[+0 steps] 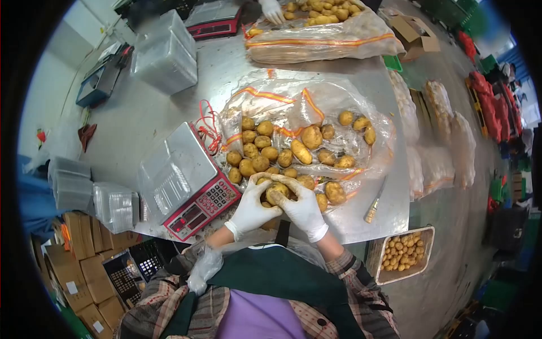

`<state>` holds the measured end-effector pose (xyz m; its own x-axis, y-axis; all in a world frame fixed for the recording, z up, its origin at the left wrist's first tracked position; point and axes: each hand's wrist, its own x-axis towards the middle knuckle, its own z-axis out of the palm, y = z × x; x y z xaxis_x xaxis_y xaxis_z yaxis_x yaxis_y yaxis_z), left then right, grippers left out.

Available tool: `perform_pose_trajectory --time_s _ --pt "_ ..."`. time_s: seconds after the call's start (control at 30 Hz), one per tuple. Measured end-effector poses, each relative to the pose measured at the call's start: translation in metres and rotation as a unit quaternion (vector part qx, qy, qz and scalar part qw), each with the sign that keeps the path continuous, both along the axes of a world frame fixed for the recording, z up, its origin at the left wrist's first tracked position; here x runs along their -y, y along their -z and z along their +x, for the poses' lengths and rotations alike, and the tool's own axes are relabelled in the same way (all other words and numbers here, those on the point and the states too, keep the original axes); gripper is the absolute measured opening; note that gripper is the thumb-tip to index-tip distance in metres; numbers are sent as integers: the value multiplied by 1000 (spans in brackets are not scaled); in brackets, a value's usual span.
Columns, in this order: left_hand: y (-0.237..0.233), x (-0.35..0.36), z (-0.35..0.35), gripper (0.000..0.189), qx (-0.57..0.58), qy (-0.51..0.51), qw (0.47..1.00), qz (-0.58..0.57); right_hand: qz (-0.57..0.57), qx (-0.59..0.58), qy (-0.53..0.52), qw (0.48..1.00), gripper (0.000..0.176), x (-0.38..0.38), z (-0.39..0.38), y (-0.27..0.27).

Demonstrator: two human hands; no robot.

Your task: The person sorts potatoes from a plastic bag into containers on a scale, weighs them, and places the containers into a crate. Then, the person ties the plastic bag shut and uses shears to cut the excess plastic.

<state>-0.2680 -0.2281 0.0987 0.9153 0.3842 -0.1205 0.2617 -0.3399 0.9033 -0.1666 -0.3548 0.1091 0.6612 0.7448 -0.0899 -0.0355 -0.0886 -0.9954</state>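
Both my hands wear white gloves and meet around a potato (277,194) near the table's front edge. My left hand (252,210) curls round its left side, my right hand (305,210) round its right side. Just beyond them, many loose potatoes (260,164) lie on an opened clear plastic bag (361,101) with orange stripes. To the left stands a red scale (209,206) with a clear plastic tray (166,179) on its plate. A knife with a light handle (371,215) rests on the metal table (226,62) at the right.
Stacked clear containers (165,53) stand at the back left, more (116,206) at the left edge. Across the table, a co-worker's gloved hand (272,10) is beside another bag of potatoes (324,50). A crate of potatoes (431,248) sits below right. A red cable (209,127) lies behind the scale.
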Motion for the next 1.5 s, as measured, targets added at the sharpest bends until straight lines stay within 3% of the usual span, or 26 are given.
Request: perform_pose_trajectory --time_s 0.03,0.2,0.3,0.33,0.37,0.4,0.43,0.5,0.53,0.63,0.7,0.77,0.83,0.93,1.03,1.1,1.13,1.17,1.2,1.27,1.3,1.33,1.37,1.4,1.43,1.5 --pt "-8 -1 0 60 7 3 997 71 17 -39 3 999 35 -1 -3 -4" --pt "-20 -2 -14 55 36 22 995 93 -6 -125 48 991 22 -1 -7 -4" --pt "-22 -21 -30 54 52 -21 998 -3 -108 21 -58 992 25 12 3 44" --pt "-38 -33 -37 52 53 -26 996 63 -217 144 -137 956 31 27 16 60" --pt "-53 -44 -45 51 52 -63 994 69 -348 154 -152 912 34 38 28 50" --pt "-64 -57 -55 51 48 -103 986 123 -417 232 -102 873 36 47 43 61" --pt "-70 -73 -65 49 51 -150 973 168 -408 238 8 881 34 46 53 41" --pt "-73 -109 -92 45 45 -247 933 257 -253 257 163 918 24 48 77 52" --pt "-72 -127 -105 47 47 -258 909 325 -249 276 183 910 23 35 85 41" --pt "-54 -164 -143 53 -24 -272 866 420 -198 335 177 904 20 1 104 76" --pt "-33 -172 -162 55 -80 -240 887 386 -241 387 150 878 19 -23 103 98" --pt "-8 -181 -181 56 -140 -187 893 385 -395 346 75 848 32 -45 95 107" --pt "-3 -175 -180 52 -130 -176 887 405 -417 388 86 817 39 -52 91 121" --pt "0 -175 -179 53 -99 -202 889 399 -341 369 116 857 44 -45 99 134" --pt "-4 -173 -174 47 -39 -259 881 395 -313 186 100 926 52 -29 116 124" --pt "-3 -172 -174 43 -21 -305 841 446 -107 -20 66 992 41 -15 125 135" --pt "-8 -164 -170 40 7 -325 831 451 -50 -144 56 987 40 -12 118 117" --pt "-13 -151 -161 38 42 -346 837 422 7 -267 43 963 38 -7 110 98" --pt "-24 -132 -148 35 61 -323 865 379 33 -121 19 992 39 -9 94 80" --pt "-27 -81 -121 44 58 -231 965 110 102 -212 -69 969 42 -44 30 23" --pt "-18 -67 -111 55 96 -192 976 40 111 -428 -97 892 44 -48 3 -6" --pt "-14 -61 -104 66 66 -124 990 19 21 -207 -156 966 40 -52 -14 4" --pt "-36 -48 -92 67 82 -137 964 -212 -53 -176 -157 970 40 -59 -30 1" --pt "-29 -40 -87 62 146 -136 960 -197 -127 -147 -163 967 39 -66 -46 -1" --pt "-18 -42 -89 49 108 -130 986 4 -63 -49 -187 979 42 -70 -65 9" --pt "-10 -47 -97 38 108 -177 971 -115 -73 35 -202 976 39 -76 -82 14"
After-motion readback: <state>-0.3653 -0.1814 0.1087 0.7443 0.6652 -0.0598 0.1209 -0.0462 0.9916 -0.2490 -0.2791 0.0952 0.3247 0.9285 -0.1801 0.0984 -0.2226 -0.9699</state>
